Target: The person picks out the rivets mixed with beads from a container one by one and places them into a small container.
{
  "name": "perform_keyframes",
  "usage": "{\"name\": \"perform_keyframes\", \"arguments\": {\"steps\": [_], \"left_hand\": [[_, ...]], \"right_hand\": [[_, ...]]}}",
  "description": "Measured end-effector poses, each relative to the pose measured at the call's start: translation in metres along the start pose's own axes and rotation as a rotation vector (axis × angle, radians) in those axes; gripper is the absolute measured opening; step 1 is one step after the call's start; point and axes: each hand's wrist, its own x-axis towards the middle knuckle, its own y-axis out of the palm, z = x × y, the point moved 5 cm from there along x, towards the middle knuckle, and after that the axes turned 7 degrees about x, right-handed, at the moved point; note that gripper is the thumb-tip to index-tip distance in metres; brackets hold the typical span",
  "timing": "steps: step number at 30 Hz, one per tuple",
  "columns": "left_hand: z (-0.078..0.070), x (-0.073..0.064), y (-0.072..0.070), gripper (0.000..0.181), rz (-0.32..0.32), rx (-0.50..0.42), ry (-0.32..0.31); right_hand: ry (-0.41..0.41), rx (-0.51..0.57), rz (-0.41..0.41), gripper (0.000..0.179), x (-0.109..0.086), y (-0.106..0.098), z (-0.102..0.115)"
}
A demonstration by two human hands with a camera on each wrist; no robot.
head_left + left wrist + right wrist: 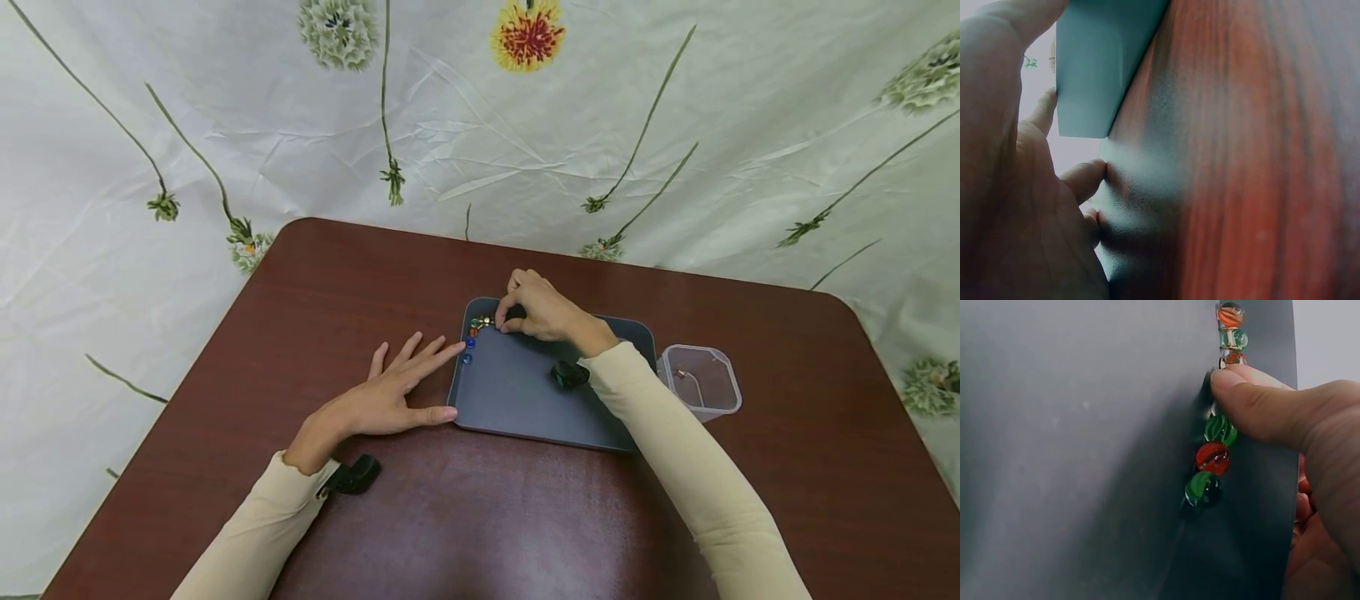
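Marbles [1212, 457] lined along tray [536, 392] edges. Left hand [386, 400] spread at left side; right hand [546, 310] over row, cannot tell whether pinching marble. Sideways bump could roll neighbours loose.

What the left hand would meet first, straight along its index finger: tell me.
Likely the gray tray's left rim, then a blue marble just inside; how high the index fingertip sits is unclear.

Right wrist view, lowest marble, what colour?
The lowest marble is green and clear, best in the right wrist view.
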Motion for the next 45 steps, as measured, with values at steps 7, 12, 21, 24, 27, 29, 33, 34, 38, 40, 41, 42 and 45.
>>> {"name": "perform_keyframes", "arguments": {"steps": [7, 12, 21, 24, 27, 29, 33, 34, 38, 40, 41, 42, 45], "left_hand": [[-0.001, 0.0, 0.0, 0.085, -0.001, -0.003, 0.002], [-0.001, 0.0, -0.001, 0.085, -0.003, -0.003, -0.001], [-0.001, -0.001, 0.0, 0.085, -0.006, 0.003, -0.003], [-0.001, -0.001, -0.001, 0.086, -0.007, 0.002, -0.004], [-0.002, -0.001, -0.001, 0.086, -0.005, -0.001, -0.004], [-0.002, -0.001, -0.001, 0.085, -0.004, -0.002, -0.005], [-0.003, 0.0, -0.001, 0.085, -0.004, 0.001, -0.004], [-0.003, 0.0, -0.001, 0.085, -0.004, 0.001, -0.004], [-0.002, 0.001, 0.0, 0.085, -0.005, 0.0, -0.003], [-0.001, 0.001, 0.0, 0.086, -0.007, 0.001, -0.003], [-0.001, 0.001, 0.0, 0.086, -0.008, 0.0, -0.003], [0.0, 0.001, 0.0, 0.086, -0.01, -0.001, -0.001], [0.0, 0.001, 0.0, 0.086, -0.008, -0.001, -0.004]], "right_hand": [[0.016, 0.008, -0.018, 0.007, -0.004, -0.003, 0.001], [0.019, 0.023, -0.028, 0.008, -0.007, -0.004, 0.001], [-0.001, 0.025, -0.043, 0.008, -0.012, -0.005, 0.003], [-0.007, 0.028, -0.046, 0.009, -0.014, -0.006, 0.003], [-0.003, 0.03, -0.048, 0.008, -0.017, -0.008, 0.003], [0.001, 0.035, -0.052, 0.009, -0.02, -0.01, 0.003], [0.004, 0.041, -0.062, 0.008, -0.027, -0.015, 0.003], [0.004, 0.044, -0.063, 0.008, -0.029, -0.017, 0.003], [0.02, 0.058, -0.064, 0.007, -0.038, -0.023, 0.002], [0.028, 0.062, -0.064, 0.007, -0.042, -0.027, 0.002], [0.033, 0.064, -0.065, 0.007, -0.044, -0.028, 0.002], [0.034, 0.065, -0.066, 0.007, -0.046, -0.03, 0.003], [0.03, 0.062, -0.063, 0.008, -0.05, -0.035, 0.004]]}}
